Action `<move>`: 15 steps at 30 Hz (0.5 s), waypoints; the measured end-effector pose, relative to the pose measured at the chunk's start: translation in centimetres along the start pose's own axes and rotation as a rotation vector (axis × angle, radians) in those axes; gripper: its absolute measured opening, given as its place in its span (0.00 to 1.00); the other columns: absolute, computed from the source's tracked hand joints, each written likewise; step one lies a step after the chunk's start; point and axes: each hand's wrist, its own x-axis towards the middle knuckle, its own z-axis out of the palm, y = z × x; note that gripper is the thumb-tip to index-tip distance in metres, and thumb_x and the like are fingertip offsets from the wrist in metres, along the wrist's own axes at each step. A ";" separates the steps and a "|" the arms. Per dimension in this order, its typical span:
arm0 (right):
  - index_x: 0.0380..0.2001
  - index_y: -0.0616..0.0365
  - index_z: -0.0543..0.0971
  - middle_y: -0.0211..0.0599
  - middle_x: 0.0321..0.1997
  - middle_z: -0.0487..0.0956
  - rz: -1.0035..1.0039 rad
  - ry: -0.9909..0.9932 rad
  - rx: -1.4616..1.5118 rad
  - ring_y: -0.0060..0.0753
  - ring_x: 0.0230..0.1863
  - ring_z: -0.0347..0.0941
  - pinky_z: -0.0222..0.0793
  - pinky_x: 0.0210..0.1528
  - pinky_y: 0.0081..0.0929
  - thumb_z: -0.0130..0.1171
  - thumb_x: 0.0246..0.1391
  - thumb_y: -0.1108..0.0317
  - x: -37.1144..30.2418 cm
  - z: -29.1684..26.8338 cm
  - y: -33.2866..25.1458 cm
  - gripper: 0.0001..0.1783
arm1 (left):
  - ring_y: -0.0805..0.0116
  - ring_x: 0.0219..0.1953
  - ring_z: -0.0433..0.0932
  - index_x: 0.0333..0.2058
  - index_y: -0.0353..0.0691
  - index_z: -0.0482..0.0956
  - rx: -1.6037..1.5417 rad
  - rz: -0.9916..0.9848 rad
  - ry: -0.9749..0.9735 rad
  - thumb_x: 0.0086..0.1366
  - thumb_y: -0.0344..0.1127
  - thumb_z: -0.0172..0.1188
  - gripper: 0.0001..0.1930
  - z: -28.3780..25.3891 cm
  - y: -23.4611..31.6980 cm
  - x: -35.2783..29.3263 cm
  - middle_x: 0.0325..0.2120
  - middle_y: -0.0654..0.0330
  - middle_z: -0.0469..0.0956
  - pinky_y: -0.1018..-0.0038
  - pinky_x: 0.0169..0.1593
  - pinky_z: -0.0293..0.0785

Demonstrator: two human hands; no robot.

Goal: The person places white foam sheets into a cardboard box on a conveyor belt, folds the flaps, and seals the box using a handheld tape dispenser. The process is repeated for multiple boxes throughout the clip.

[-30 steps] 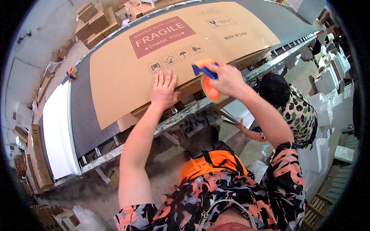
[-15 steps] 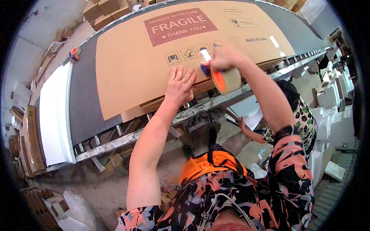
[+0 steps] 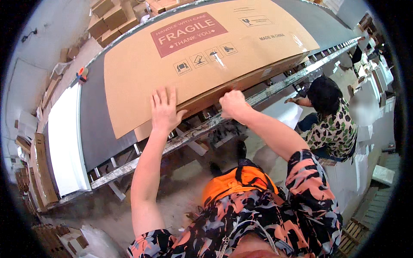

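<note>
A large flat cardboard box (image 3: 133, 81) lies on the conveyor, with a red label and black handling symbols on top. Near its front left edge, my left hand (image 3: 165, 109) rests flat on the lid, fingers spread. My right hand (image 3: 234, 104) is closed in a fist just off the front side of the box; what it holds, if anything, is hidden. A shiny strip of clear tape (image 3: 220, 61) runs over the box's front edge, and another tape strip (image 3: 297, 41) shows further right.
The conveyor's grey belt (image 3: 92, 124) has a metal roller rail (image 3: 206, 129) on my side. White foam sheets (image 3: 64, 142) lie at the left end, with a tape dispenser (image 3: 81, 74) beyond. A person in a camouflage shirt (image 3: 333, 124) sits at right. Cartons (image 3: 107, 21) are stacked behind.
My right hand has come down and left from the box top to below its front edge; the tape dispenser seen there no longer shows. My left hand has slid left along the lid.
</note>
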 end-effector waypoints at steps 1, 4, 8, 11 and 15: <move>0.34 0.53 0.87 0.41 0.36 0.86 -0.045 -0.026 0.003 0.40 0.40 0.84 0.80 0.42 0.38 0.62 0.43 0.58 0.2 1.5 -0.7 0.16 | 0.34 0.67 0.57 0.65 0.41 0.65 -0.018 0.010 0.045 0.52 0.52 0.71 0.44 1.7 -1.4 -1.2 0.65 0.41 0.60 0.47 0.69 0.53; 0.37 0.56 0.86 0.45 0.40 0.85 -0.132 -0.112 0.113 0.45 0.44 0.83 0.78 0.47 0.41 0.61 0.44 0.57 -2.1 -1.0 -2.7 0.19 | 0.33 0.67 0.57 0.64 0.34 0.63 -0.045 0.017 0.155 0.51 0.51 0.73 0.47 2.3 -2.6 -1.7 0.65 0.37 0.59 0.47 0.70 0.52; 0.43 0.62 0.82 0.55 0.46 0.82 -0.162 0.029 0.319 0.53 0.50 0.79 0.73 0.55 0.48 0.57 0.45 0.55 -6.0 -13.7 -5.1 0.26 | 0.36 0.69 0.55 0.67 0.30 0.52 -0.251 -0.123 0.165 0.43 0.46 0.77 0.58 4.3 -3.6 -2.7 0.67 0.35 0.53 0.54 0.71 0.53; 0.43 0.56 0.83 0.49 0.48 0.82 -0.216 0.454 0.389 0.52 0.50 0.79 0.74 0.51 0.49 0.57 0.47 0.56 -4.1 -19.8 -7.2 0.22 | 0.37 0.69 0.56 0.70 0.32 0.32 -0.376 -0.290 0.220 0.36 0.40 0.82 0.73 3.2 -3.6 -2.8 0.70 0.33 0.40 0.59 0.66 0.64; 0.45 0.55 0.83 0.49 0.48 0.82 -0.043 0.346 0.356 0.52 0.50 0.80 0.74 0.51 0.47 0.59 0.43 0.55 5.3 -21.0 -7.2 0.26 | 0.34 0.62 0.65 0.71 0.41 0.26 -0.469 -0.302 0.293 0.37 0.38 0.82 0.76 1.9 -1.9 -1.6 0.70 0.32 0.41 0.57 0.61 0.69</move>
